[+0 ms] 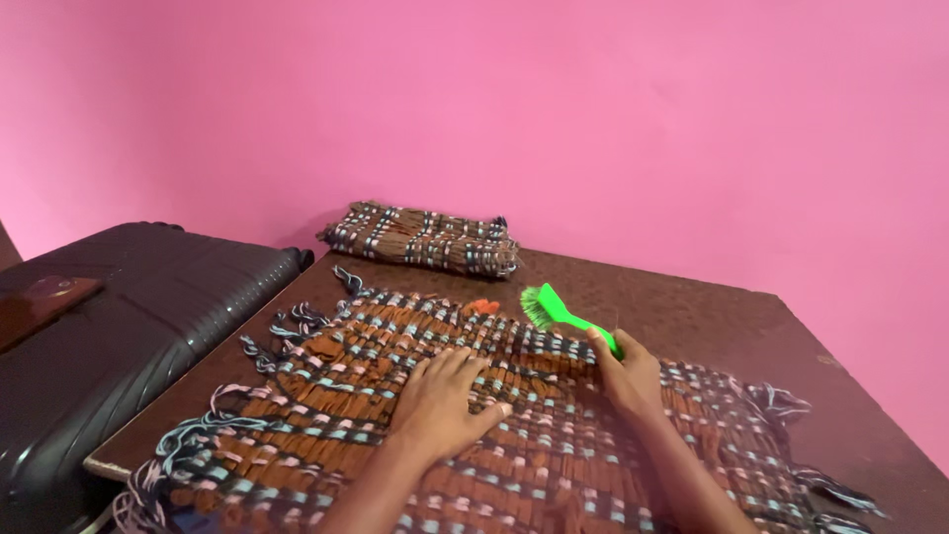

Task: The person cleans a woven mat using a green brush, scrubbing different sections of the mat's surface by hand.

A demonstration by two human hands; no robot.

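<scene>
While the left hand [442, 403] lies flat, the right hand [625, 374] grips a green brush [563, 313]
Both rest on the woven mat [474, 425] covering the near table [692, 316]; a folded mat [423, 237] lies far left, beside a dark suitcase [129, 316]

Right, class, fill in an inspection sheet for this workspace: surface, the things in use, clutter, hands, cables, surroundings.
Surface: dark brown wooden table, worn at its edges.
Things in use: woven mat of brown strips with blue, pink and black threads, spread flat, fringe over the left edge; green brush, bristles pointing away.
Clutter: second, folded woven mat at the far edge; small orange piece near the brush.
Hands: left hand flat on the mat, fingers spread; right hand gripping the brush handle.
Cables: nothing seen.
Surroundings: pink wall; dark hard-shell suitcase left of the table.
</scene>
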